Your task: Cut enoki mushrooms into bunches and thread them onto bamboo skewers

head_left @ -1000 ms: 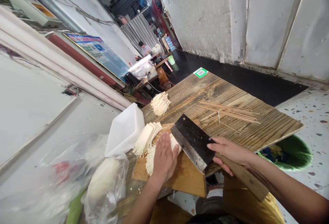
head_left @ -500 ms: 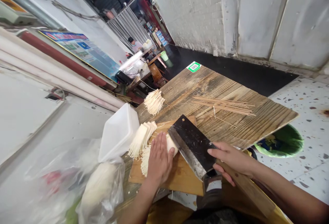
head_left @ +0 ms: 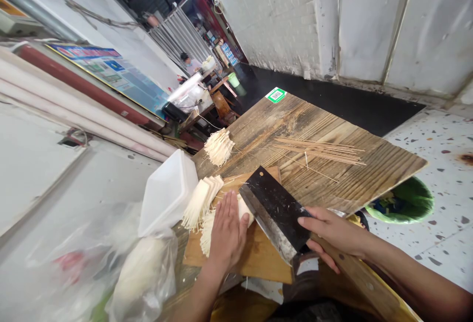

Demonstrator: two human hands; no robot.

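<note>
My left hand [head_left: 229, 231] lies flat over a pale bunch of enoki mushrooms [head_left: 244, 210] on a wooden cutting board [head_left: 262, 259], fingers stretched and thumb apart. Part of the bunch is hidden under the palm. With its fingers wrapped round the wooden handle, my right hand [head_left: 332, 231] grips a broad black cleaver [head_left: 275, 209]. The blade slants beside the bunch, its edge towards my left hand; I cannot tell whether it touches. Fanned enoki slices [head_left: 203, 199] lie at the board's left edge.
On the wooden table [head_left: 384, 169] are thin bamboo skewers [head_left: 321, 152] and a further enoki pile [head_left: 219, 147]. A white plastic tub [head_left: 166, 194] and a bagged pale bundle [head_left: 142, 273] stand left. A green-lined bin [head_left: 414, 201] is below right. Someone [head_left: 189, 63] sits far back.
The view has shifted slightly, moving the scene a little to the left. Both hands and the cleaver keep nearly the same places on the board.
</note>
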